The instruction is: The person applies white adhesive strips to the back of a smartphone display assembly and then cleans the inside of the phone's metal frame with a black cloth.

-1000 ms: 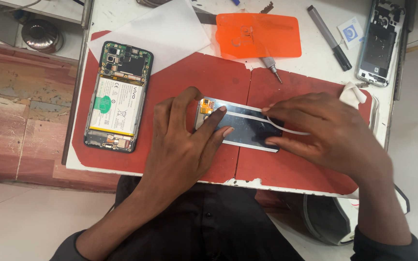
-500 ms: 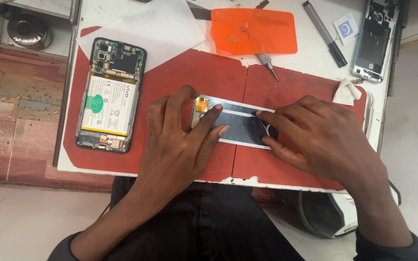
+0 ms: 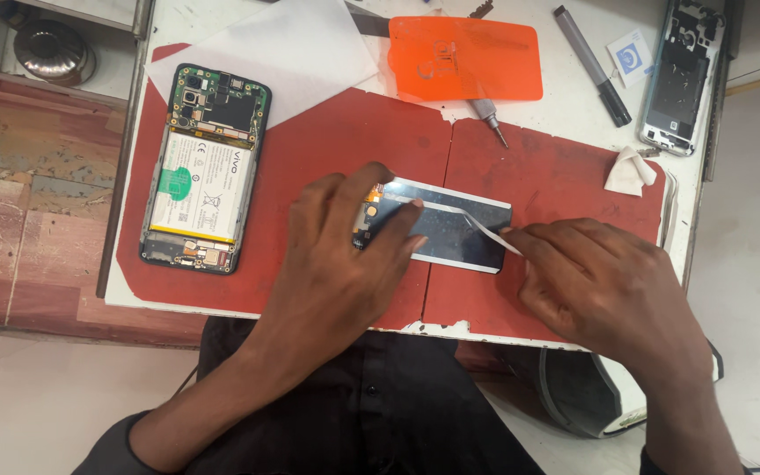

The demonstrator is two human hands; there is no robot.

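The left hand (image 3: 336, 264) lies flat w/ fingers spread, pressing down on the left end of a screen part (image 3: 450, 230). The part is a long dark panel w/ a pale rim, lying across the middle of the red mat (image 3: 310, 141) on the worktop (image 3: 565, 88). The thumb rests on the panel's lower edge.

The right hand (image 3: 600, 281) sits at the panel's right end, fingers pressed together, pinching a thin white strip (image 3: 468, 218). The strip runs from the pinch up & left over the panel, lifted off it near the hand.

Left on the mat lies an open phone (image 3: 204, 167), back off, battery & boards showing. A white sheet (image 3: 274, 48) lies just above it, partly under its top. An orange film (image 3: 468, 57) lies at the top middle, w/ a screwdriver (image 3: 488, 114) tip poking out below it. A grey pen (image 3: 591, 63) lies to the right, near a phone frame (image 3: 683, 75) at the top right corner. A crumpled white wipe (image 3: 631, 170) sits on the mat's right edge.
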